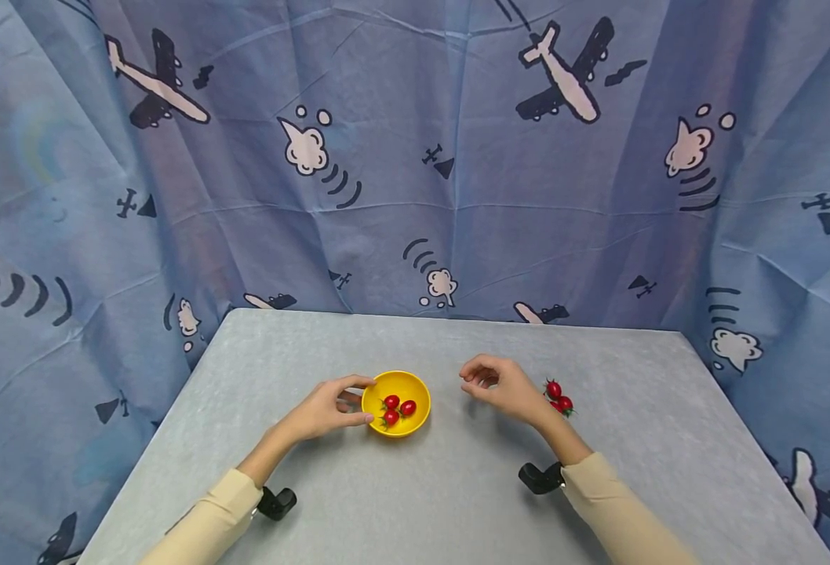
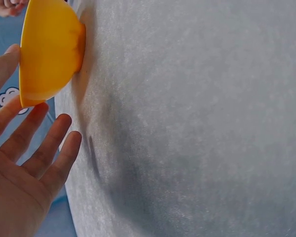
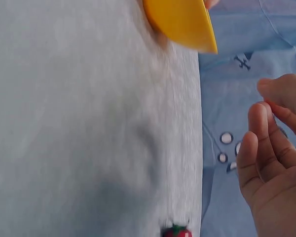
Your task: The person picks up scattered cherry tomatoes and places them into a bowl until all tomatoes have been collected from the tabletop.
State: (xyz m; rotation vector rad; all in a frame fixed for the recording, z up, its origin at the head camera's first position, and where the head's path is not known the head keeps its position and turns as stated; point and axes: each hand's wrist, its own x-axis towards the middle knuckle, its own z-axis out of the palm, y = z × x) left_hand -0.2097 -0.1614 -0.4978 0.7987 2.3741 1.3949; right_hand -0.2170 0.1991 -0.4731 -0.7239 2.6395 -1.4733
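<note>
A yellow bowl (image 1: 401, 380) stands on the grey table with three small red tomatoes (image 1: 391, 417) with green stems inside it. My left hand (image 1: 330, 406) touches the bowl's left rim with thumb and index finger. In the left wrist view, its other fingers (image 2: 52, 143) are extended and spread below the bowl. To the bowl's right my right hand (image 1: 503, 386) is held over the table, fingers loosely bent with the thumb near them. No object shows in its grasp. Behind its wrist lie more red tomatoes (image 1: 565, 404), partly hidden by the forearm.
The table (image 1: 415, 510) is covered in pale grey. Behind and beside it hangs a blue curtain (image 1: 387, 235) printed with airplanes and clouds. A black wrist camera (image 1: 277, 504) sits at the left cuff, another black camera (image 1: 540, 477) at the right.
</note>
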